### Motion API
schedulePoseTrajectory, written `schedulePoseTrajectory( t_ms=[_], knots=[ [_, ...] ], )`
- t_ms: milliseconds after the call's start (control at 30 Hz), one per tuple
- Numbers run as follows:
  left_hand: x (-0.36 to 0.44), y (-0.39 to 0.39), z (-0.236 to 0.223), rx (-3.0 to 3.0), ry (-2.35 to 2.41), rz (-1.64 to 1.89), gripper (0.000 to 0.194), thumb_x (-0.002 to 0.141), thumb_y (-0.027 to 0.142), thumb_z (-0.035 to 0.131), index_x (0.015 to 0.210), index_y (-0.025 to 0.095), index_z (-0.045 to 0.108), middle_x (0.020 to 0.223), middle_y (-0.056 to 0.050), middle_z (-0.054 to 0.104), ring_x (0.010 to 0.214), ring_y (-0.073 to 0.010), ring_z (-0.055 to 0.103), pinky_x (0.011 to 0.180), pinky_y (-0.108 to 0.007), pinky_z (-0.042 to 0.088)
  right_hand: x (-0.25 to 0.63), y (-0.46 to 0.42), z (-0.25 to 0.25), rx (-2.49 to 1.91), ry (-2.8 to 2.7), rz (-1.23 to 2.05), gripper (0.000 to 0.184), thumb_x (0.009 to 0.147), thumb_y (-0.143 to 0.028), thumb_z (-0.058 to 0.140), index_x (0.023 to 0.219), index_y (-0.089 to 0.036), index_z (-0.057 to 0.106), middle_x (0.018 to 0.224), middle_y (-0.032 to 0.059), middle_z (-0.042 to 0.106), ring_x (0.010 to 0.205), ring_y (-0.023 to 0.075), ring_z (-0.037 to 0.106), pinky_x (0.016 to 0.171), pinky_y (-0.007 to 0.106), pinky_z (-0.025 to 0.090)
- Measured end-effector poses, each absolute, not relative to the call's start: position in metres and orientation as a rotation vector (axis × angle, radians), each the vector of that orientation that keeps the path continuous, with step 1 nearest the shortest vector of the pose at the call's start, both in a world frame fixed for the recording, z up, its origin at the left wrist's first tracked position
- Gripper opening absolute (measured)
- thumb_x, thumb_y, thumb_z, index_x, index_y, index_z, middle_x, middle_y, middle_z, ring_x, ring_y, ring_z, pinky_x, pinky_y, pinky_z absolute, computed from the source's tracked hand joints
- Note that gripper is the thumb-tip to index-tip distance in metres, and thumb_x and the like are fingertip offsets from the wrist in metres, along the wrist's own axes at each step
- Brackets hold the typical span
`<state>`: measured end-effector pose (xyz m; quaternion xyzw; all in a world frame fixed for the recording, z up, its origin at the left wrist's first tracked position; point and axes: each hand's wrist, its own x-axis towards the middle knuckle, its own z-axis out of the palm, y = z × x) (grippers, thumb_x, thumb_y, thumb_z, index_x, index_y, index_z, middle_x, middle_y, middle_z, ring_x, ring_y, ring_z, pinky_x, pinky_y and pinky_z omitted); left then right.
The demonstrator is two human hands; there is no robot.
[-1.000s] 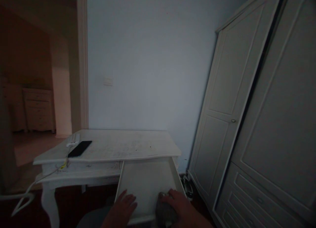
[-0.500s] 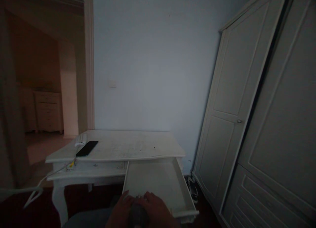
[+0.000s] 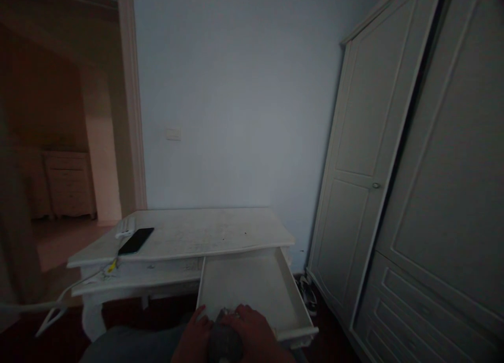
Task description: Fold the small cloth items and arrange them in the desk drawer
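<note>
At the bottom of the head view, my left hand (image 3: 193,334) and my right hand (image 3: 255,329) are close together at the front of a pulled-out white drawer (image 3: 248,284). Between them is a dark grey, rounded thing (image 3: 225,343) whose kind I cannot make out. Both hands curl against its sides, with fingers bent over its far end. Something small and pale shows by the fingertips, too dim to name. The drawer extends toward me from the right half of a worn white desk (image 3: 205,221).
A phone (image 3: 136,241) and a white power strip (image 3: 126,227) lie on the desk's left end; a cable with a yellow tag (image 3: 112,266) trails off left. Shoes (image 3: 307,295) stand between desk and wardrobe (image 3: 354,142). My leg (image 3: 129,344) is below the desk.
The view has turned slightly, tilting the room a little. More of the grey rounded thing shows between my hands, and my right hand lies slightly farther right.
</note>
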<state>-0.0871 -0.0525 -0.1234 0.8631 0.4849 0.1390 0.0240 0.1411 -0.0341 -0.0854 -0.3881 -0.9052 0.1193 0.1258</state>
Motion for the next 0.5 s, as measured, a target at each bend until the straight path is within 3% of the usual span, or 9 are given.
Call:
schedulePoseTrajectory(
  t_ms=[500],
  knots=[
    [-0.086,-0.0561,-0.125,2.55,1.582,0.419,0.026,0.071,0.032,0.072,0.096,0.034,0.079,0.1,-0.003,0.081,0.105,-0.0294,0.069,0.128,-0.06,0.021,0.1423,-0.0388,-0.0848,-1.143,-2.609,0.363,0.093,0.058,-0.077,0.086,0.139,-0.042,0.058,0.126,0.005,0.063,0.11,0.0326,0.061,0.094,0.041,0.049]
  ],
)
